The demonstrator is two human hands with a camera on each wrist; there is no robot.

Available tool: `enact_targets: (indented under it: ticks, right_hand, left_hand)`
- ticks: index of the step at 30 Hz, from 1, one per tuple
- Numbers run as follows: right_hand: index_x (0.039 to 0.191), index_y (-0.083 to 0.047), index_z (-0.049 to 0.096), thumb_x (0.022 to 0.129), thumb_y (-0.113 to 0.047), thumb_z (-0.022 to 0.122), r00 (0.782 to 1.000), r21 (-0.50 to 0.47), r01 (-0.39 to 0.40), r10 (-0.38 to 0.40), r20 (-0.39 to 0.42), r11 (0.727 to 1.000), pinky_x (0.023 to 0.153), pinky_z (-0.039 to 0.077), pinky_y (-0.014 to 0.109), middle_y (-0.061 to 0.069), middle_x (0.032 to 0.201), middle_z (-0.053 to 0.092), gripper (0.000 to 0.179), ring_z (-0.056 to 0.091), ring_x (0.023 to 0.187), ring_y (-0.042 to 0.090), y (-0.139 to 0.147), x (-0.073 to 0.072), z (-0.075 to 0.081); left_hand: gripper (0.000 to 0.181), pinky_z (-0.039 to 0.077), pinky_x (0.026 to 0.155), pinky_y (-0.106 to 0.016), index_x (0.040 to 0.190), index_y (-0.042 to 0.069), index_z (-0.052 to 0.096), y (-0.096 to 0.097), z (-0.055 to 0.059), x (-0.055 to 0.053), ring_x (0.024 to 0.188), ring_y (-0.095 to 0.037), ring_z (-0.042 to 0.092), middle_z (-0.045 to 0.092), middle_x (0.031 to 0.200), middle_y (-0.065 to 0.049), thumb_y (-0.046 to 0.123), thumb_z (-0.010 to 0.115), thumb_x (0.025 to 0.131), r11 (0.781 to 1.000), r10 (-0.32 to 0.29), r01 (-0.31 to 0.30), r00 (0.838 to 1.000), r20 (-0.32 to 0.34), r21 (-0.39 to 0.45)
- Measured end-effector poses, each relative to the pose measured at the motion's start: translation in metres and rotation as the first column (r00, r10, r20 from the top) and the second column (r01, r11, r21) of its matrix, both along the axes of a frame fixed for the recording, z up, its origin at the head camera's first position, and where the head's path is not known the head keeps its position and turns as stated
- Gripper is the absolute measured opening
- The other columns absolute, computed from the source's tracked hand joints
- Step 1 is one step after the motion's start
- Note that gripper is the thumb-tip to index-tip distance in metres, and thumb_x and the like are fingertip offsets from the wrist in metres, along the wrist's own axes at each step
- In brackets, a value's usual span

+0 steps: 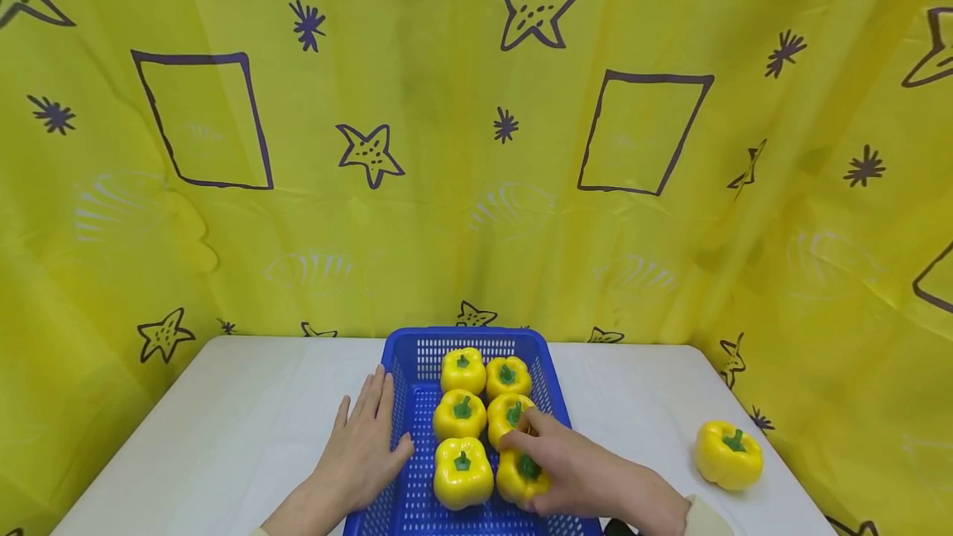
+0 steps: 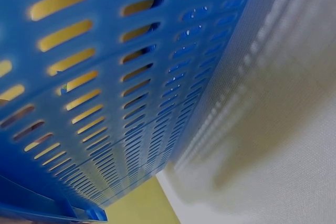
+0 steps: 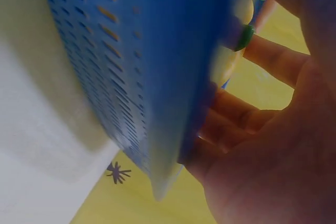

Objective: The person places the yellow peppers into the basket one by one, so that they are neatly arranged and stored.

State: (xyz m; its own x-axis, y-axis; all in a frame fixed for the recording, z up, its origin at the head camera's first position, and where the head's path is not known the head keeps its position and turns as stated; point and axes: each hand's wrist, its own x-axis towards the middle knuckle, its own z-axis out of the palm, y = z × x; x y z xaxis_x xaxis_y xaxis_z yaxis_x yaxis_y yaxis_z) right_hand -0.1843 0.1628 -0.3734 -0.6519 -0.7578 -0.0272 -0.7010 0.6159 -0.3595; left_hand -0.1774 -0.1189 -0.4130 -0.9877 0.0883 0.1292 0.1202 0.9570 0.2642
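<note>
A blue plastic basket [image 1: 424, 511] with slotted walls stands on the table, holding several yellow bell peppers with green stems, lined up in two columns. My left hand [image 1: 361, 445] rests along the basket's left rim, fingers straight; the left wrist view shows only the wall [image 2: 126, 93] beside it. Over the right rim reaches my right hand [image 1: 569, 466], its fingers curled around the front-right pepper [image 1: 514, 482]. Behind that one sits another pepper [image 1: 505, 418], partly hidden by the fingers. In the right wrist view, the right hand [image 3: 273, 145] is beyond the blurred basket wall.
One more yellow bell pepper [image 1: 730, 455] lies on the white table [image 1: 246, 420], right of the basket. A yellow curtain [image 1: 432, 255] with starfish drawings hangs behind and at the sides. Part of a small black object [image 1: 618, 528] shows at the bottom edge.
</note>
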Motion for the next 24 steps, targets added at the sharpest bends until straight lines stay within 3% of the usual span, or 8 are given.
enact_targets:
  ticks: [8,12,17,24]
  right_hand:
    - [0.118,-0.034,0.051,0.066,-0.025,0.073,0.994,0.007,-0.065,0.066,-0.084,0.998,0.068,0.041,0.015,-0.008,0.1,0.04,0.057,0.04,0.083,0.003,-0.001,0.001,-0.01]
    - [0.119,-0.037,0.049,0.067,-0.028,0.073,0.996,0.03,-0.046,0.048,-0.074,0.998,0.07,0.043,0.018,-0.01,0.102,0.042,0.058,0.041,0.084,0.002,-0.002,0.001,-0.013]
    - [0.122,-0.034,0.049,0.068,-0.027,0.073,0.993,0.041,-0.032,0.036,-0.116,0.999,0.072,0.045,0.02,-0.008,0.104,0.043,0.059,0.042,0.086,0.003,-0.002,0.002,-0.014]
    - [0.123,-0.031,0.047,0.068,-0.026,0.072,0.991,0.024,0.014,-0.01,-0.137,1.0,0.079,0.048,0.025,-0.006,0.112,0.043,0.061,0.044,0.093,0.006,0.002,0.006,-0.008]
  left_hand:
    - [0.081,0.013,0.106,-0.061,0.142,0.001,0.02,0.0,-0.001,0.0,0.137,-0.034,0.016,0.011,0.15,-0.015,0.046,0.05,0.081,1.0,0.005,-0.005,1.0,-0.016,-0.001]
    - [0.081,0.013,0.106,-0.061,0.142,0.001,0.02,0.001,-0.001,0.0,0.137,-0.033,0.015,0.011,0.15,-0.015,0.045,0.05,0.081,1.0,0.004,-0.004,1.0,-0.016,0.002]
    - [0.081,0.012,0.106,-0.061,0.142,0.001,0.019,0.001,0.0,0.0,0.137,-0.034,0.015,0.011,0.15,-0.015,0.045,0.05,0.081,1.0,0.004,-0.004,1.0,-0.012,0.005]
    - [0.081,0.013,0.106,-0.06,0.142,0.002,0.019,0.0,-0.001,0.0,0.138,-0.032,0.013,0.009,0.151,-0.014,0.045,0.049,0.082,1.0,-0.001,0.001,1.0,0.001,0.004]
